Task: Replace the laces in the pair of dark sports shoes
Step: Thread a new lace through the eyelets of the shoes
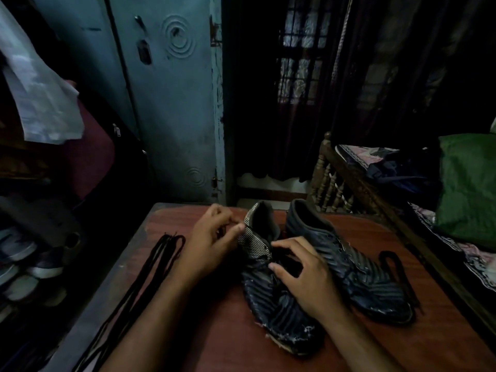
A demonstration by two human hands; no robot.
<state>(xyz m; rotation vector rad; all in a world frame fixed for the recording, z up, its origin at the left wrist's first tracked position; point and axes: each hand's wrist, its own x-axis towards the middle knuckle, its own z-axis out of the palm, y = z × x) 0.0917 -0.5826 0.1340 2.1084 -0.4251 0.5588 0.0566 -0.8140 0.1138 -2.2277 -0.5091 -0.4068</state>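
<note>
- Two dark sports shoes stand side by side on the reddish table (pixel 214 331) — near shoe (pixel 273 299), far shoe (pixel 349 267).
- Left hand (pixel 212 237): fingers curled, pinching the near shoe's striped collar edge.
- Right hand (pixel 303 275): fingers spread, resting on its lacing area.
- Loose black laces (pixel 150 269) lie left of the forearm; another lace (pixel 397 275) lies right of the far shoe.

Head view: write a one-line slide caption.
Left hand pinches the near shoe tongue, right hand rests on its throat; loose black laces lie left on the table.
</note>
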